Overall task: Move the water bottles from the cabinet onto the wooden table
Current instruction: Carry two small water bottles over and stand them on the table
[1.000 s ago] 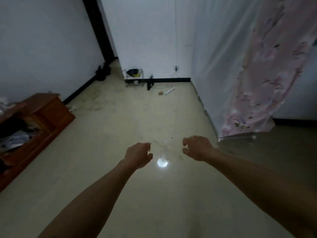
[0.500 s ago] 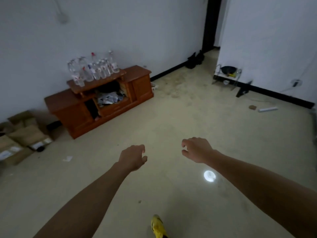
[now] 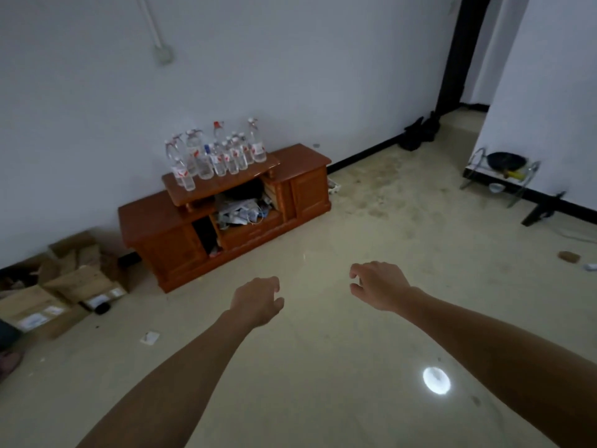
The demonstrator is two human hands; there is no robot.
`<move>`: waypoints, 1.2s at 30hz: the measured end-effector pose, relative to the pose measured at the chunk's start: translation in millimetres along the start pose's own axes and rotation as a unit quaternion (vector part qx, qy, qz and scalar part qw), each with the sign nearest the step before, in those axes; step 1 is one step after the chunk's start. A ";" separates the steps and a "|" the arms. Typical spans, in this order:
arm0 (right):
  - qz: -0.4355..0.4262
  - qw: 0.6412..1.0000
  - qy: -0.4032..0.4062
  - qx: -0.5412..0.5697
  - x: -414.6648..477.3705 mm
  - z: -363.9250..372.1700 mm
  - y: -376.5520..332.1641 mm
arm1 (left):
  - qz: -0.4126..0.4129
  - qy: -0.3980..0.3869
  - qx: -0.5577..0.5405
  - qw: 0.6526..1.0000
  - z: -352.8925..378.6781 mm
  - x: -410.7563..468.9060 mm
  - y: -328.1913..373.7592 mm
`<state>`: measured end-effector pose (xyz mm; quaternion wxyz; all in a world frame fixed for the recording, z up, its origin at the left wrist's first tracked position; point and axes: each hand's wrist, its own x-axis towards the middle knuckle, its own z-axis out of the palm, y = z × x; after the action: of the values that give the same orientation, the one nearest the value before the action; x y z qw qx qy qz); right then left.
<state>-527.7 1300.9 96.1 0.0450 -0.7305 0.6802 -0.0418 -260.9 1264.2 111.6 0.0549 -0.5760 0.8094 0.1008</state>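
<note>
The water bottles [image 3: 216,156] stand clustered on the cabinet [image 3: 303,189] top, well apart from the left hand [image 3: 258,300] and right hand [image 3: 378,286], both empty with fingers loosely curled, and they are probably slick, thin-walled plastic, best gripped round the middle.

- The water bottles [image 3: 216,156] are standing clustered on the raised top of the cabinet [image 3: 174,250].
- The cabinet is sitting against the wall [image 3: 290,76], with the cardboard boxes [image 3: 64,286] lying left of it.
- The left hand [image 3: 258,300] and right hand [image 3: 378,286] are hovering before the cabinet, well apart from it.
</note>
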 end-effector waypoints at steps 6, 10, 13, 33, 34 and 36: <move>-0.033 0.999 -0.017 -0.005 174.7 16.3 22.5 | -0.025 -0.009 -0.006 1.000 -15.8 143.2 -42.9; -0.061 0.998 -0.011 -0.001 281.8 14.3 29.5 | -0.060 -0.005 -0.013 0.998 -38.3 226.2 -74.9; -0.081 0.997 -0.004 0.009 387.2 -4.4 32.8 | -0.106 0.016 -0.043 0.993 -68.7 297.4 -106.8; -0.162 0.986 -0.050 0.004 869.5 22.8 -69.0 | -0.188 0.043 -0.088 0.977 -158.1 649.5 -363.5; -0.161 0.986 -0.048 0.012 895.8 22.0 -73.5 | -0.186 0.040 -0.088 0.978 -167.2 672.1 -378.9; -0.168 0.984 -0.054 0.008 930.7 21.3 -79.4 | -0.182 0.031 -0.089 0.979 -176.8 705.9 -398.8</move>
<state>-380.2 378.4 84.5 0.0799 -0.8350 0.5443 -0.0144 -113.1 447.8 99.2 -0.0043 -0.7193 0.6799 0.1429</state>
